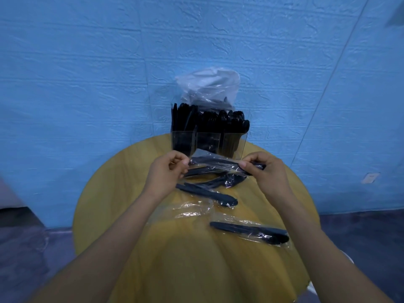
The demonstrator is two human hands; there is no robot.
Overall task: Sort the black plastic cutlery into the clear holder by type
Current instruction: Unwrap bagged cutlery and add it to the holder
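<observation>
While our left hand (172,166) pinches the loose end of the wrapper (209,159) and our right hand (260,166) grips the cutlery (256,165) through its other end, we hold the packet just above the table (131,215), in front of the holder (207,142). We should pull the film straight off, keeping a firm grip on the handles so nothing drops. Other wrapped packets (251,232) lie near us on the table, and the holder looks nearly full.

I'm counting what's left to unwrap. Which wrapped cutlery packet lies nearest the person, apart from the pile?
The packet lying alone on the table, below the right hand; the others cluster between the hands near the holder.
</observation>
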